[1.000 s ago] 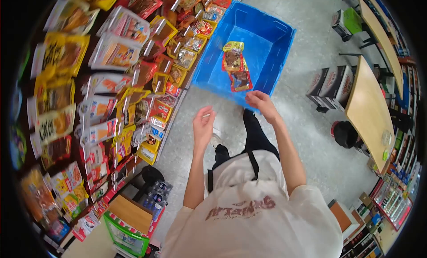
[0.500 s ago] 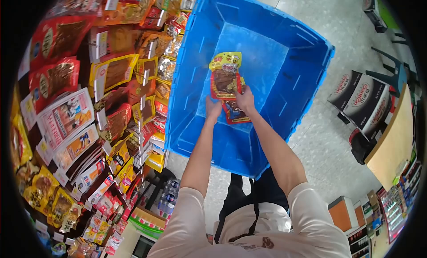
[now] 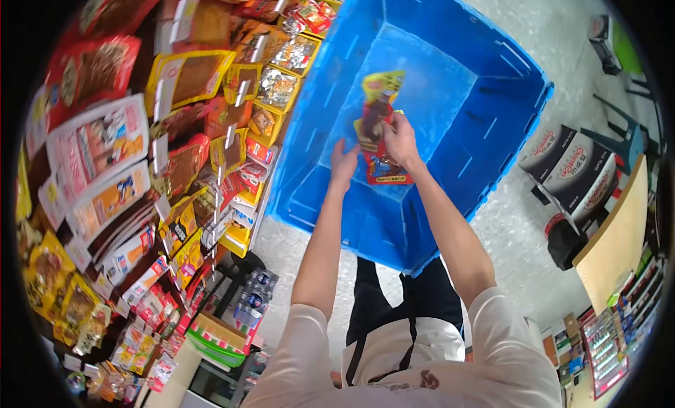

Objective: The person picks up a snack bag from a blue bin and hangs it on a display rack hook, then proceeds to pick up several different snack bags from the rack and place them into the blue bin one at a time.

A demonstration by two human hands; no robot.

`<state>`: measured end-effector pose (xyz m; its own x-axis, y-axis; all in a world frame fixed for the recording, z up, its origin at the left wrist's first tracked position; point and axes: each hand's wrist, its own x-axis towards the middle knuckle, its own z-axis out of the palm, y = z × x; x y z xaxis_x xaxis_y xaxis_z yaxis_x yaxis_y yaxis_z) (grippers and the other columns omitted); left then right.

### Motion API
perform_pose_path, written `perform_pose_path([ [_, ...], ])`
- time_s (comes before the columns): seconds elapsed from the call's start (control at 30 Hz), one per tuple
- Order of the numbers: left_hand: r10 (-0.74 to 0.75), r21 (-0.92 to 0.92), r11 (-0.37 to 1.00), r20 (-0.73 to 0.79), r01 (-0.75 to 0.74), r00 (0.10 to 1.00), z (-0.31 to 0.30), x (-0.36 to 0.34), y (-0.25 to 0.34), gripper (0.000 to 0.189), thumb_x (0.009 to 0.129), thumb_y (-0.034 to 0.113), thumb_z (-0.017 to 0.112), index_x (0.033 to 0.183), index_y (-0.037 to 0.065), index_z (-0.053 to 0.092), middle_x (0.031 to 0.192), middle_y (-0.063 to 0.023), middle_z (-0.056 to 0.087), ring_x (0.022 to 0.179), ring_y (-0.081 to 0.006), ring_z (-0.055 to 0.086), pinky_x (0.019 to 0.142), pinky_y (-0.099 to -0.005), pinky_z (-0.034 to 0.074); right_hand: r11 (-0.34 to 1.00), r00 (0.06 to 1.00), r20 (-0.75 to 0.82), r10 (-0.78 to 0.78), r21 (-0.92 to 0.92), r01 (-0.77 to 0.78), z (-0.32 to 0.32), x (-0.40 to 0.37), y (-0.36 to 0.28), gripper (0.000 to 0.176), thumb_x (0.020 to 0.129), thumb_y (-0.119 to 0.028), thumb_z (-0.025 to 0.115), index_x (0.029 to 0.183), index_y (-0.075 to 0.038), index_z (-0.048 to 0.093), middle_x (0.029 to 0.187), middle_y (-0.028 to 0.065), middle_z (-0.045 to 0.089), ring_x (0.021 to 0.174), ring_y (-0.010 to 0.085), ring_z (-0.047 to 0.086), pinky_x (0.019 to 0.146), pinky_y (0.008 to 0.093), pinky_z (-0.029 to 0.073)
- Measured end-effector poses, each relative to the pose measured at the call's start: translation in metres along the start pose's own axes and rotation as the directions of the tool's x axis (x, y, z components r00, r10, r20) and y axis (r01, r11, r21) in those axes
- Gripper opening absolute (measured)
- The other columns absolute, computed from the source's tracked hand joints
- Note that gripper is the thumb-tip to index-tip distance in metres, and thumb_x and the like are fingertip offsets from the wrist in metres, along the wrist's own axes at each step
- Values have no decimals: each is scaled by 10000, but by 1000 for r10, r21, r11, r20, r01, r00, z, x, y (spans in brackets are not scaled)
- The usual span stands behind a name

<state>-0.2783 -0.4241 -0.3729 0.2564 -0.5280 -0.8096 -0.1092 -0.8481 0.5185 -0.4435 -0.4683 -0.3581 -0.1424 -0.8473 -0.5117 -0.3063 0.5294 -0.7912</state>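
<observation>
A large blue crate (image 3: 506, 63) fills the upper middle of the view, and both hands are over its inside. My right hand (image 3: 399, 142) is closed on a snack packet (image 3: 375, 111) with a yellow top and dark red-brown middle, blurred and tilted. Below it, a red packet (image 3: 385, 166) shows on the near side, partly covered by the held one. My left hand (image 3: 343, 162) is just left of the packets, a small gap away, its fingers apart and holding nothing.
Racks of hanging snack bags (image 3: 184, 84) line the left side. Bottled drinks (image 3: 254, 295) stand low beside a green basket (image 3: 214, 350). To the right are black-and-white boxes (image 3: 578, 170), a teal stool (image 3: 629, 137) and a wooden tabletop (image 3: 615, 236).
The held packet has turned more edge-on, and my left hand now sits apart from it. The crate and hands appear further right in the view, while the shelves have shifted.
</observation>
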Motion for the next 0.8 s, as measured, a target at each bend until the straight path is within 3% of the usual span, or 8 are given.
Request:
perform_pose_path([
  [0.13, 220, 2, 975, 23, -220, 975, -29, -85, 37, 777, 899, 352, 688, 1472, -28, 327, 1495, -224, 376, 1383, -307, 374, 1117, -388, 324, 995, 998, 38, -44, 88, 40, -43, -83, -52, 161, 960, -158, 566, 975, 1, 582, 811, 73, 639, 777, 104, 591, 695, 286, 486],
  [0.23, 386, -42, 922, 23, -385, 922, -63, -167, 56, 706, 896, 310, 709, 1434, -24, 397, 1441, -190, 461, 1323, -248, 457, 1094, -368, 365, 858, 964, 213, -157, 512, 26, -83, -174, -109, 129, 986, -107, 544, 1066, -15, 587, 996, 20, 639, 930, 88, 577, 834, 260, 459],
  [0.3, 420, -415, 870, 336, -268, 843, -112, -258, 90, 546, 898, 234, 711, 1338, -21, 511, 1264, -123, 613, 1122, -178, 600, 954, -328, 489, 772, 913, 370, -172, 627, -108, -98, -239, -153, 245, 986, -98, 544, 1209, -1, 569, 1131, 30, 632, 1032, 102, 580, 917, 266, 451],
  [0.37, 490, -502, 817, 345, -283, 801, -149, -311, 66, 416, 891, 161, 717, 1251, -1, 587, 1113, -40, 671, 972, -109, 633, 859, -288, 528, 825, 863, 420, -281, 565, -7, -104, -294, -181, 404, 979, -93, 545, 1366, 9, 492, 1270, 67, 606, 1132, 150, 578, 992, 309, 444],
  [0.43, 497, -557, 796, 382, -235, 779, -202, -363, 39, 352, 885, 122, 717, 1209, 13, 630, 1093, -18, 687, 963, -99, 640, 887, -286, 514, 877, 806, 498, -321, 477, 54, -94, -342, -208, 355, 934, -77, 598, 1274, 23, 570, 1187, 57, 646, 1078, 142, 598, 964, 311, 462],
  [0.6, 735, -440, 631, 74, -639, 674, -349, -445, -32, 325, 898, 111, 706, 1190, -6, 628, 1090, -25, 686, 957, -86, 617, 863, -268, 506, 744, 779, 401, -482, 657, 123, 33, -448, -273, 423, 873, -13, 646, 1283, 22, 547, 1188, 68, 652, 1076, 163, 608, 992, 323, 445],
  [0.67, 787, -361, 573, -8, -736, 617, -399, -467, -60, 315, 896, 116, 708, 1174, -12, 632, 1063, -22, 693, 943, -84, 616, 849, -263, 505, 819, 767, 402, -500, 508, 267, 91, -478, -297, 328, 926, -68, 644, 1235, 19, 580, 1167, 71, 663, 1042, 151, 617, 932, 305, 472],
  [0.8, 774, -303, 505, -256, -808, 579, -464, -500, -89, 313, 902, 109, 702, 1177, -22, 626, 1069, -31, 693, 948, -91, 617, 861, -269, 503, 698, 566, 425, -706, 554, 454, 174, -532, -347, 211, 949, -103, 644, 1118, 23, 648, 1040, 51, 706, 926, 105, 635, 825, 265, 499],
])
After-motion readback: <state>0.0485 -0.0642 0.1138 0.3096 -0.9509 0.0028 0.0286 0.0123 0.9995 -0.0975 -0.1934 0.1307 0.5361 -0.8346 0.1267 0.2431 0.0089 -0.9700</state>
